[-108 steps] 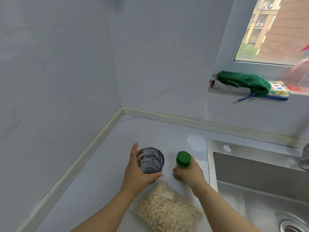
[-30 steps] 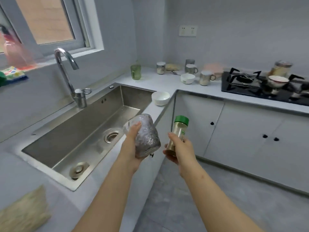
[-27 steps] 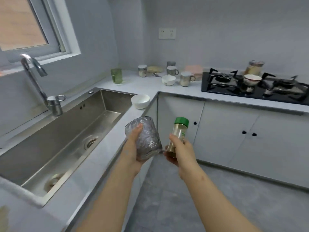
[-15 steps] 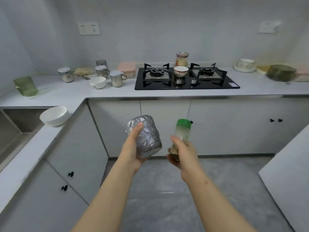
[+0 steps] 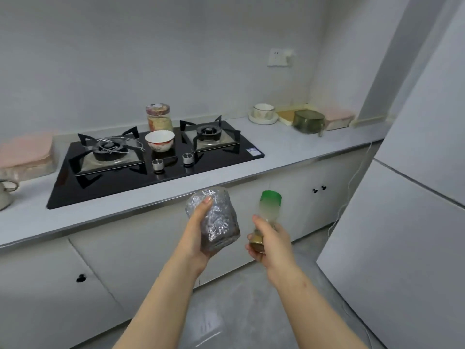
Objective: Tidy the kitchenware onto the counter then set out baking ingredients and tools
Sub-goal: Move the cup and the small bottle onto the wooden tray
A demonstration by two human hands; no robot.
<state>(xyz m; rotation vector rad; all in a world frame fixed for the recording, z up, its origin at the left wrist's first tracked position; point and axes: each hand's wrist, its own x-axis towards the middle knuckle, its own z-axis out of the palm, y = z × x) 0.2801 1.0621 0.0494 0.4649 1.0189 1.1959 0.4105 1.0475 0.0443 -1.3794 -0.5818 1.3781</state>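
Observation:
My left hand (image 5: 198,238) grips a textured grey glass tumbler (image 5: 219,222), tilted with its mouth toward the counter. My right hand (image 5: 270,244) holds a small clear bottle with a green cap (image 5: 268,207) by its lower half, roughly upright. Both are carried in the air over the floor, in front of the grey counter (image 5: 281,149). On the black gas hob (image 5: 151,159) stand a white bowl (image 5: 160,140) and, behind it, a lidded jar (image 5: 159,118).
At the counter's far right sit a white cup on a saucer (image 5: 263,113), a flat yellow tray (image 5: 289,115), a dark green container (image 5: 309,121) and a pink box (image 5: 337,117). A pink box (image 5: 26,153) and a mug (image 5: 6,191) are at left. A white fridge (image 5: 407,197) stands right.
The view has swung right from the sink corner, past the hob, to the counter's right end. Both hands keep carrying the glass and the bottle in the same grip.

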